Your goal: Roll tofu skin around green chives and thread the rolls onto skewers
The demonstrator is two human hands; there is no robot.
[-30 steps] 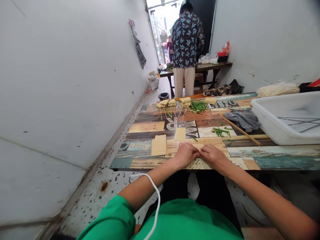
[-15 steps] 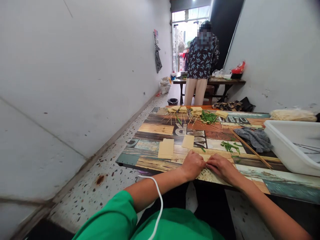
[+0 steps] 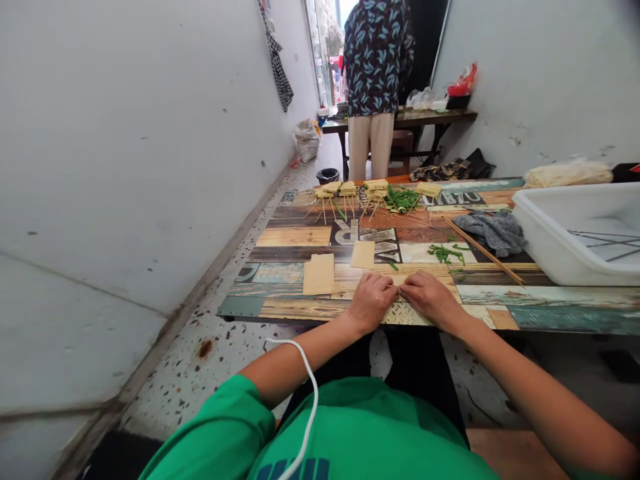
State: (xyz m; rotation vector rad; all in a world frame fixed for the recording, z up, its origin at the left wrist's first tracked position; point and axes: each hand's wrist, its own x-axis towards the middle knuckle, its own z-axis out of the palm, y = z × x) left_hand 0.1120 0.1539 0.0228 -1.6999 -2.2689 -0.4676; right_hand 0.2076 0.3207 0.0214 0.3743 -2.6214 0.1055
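My left hand and my right hand meet at the table's near edge, fingertips close together. Both are closed, pinching a pale yellow tofu sheet that their fingers mostly cover. A small green vegetable piece lies just beyond it. To the left are flat overlapping tofu sheets, with another single sheet nearer the hands. Cut green stalks rest on the right. Along the far side stand skewered tofu rolls beside a heap of greens.
Bamboo skewers, a grey cloth and a white plastic tub holding dark thin rods occupy the table's right side. A plastic-wrapped pale bundle sits behind the tub. Beyond, a person stands at another table.
The camera view has tipped downward and shifted slightly right, so the scene sits higher and further left. Both hands stay together at the same spot on the table.
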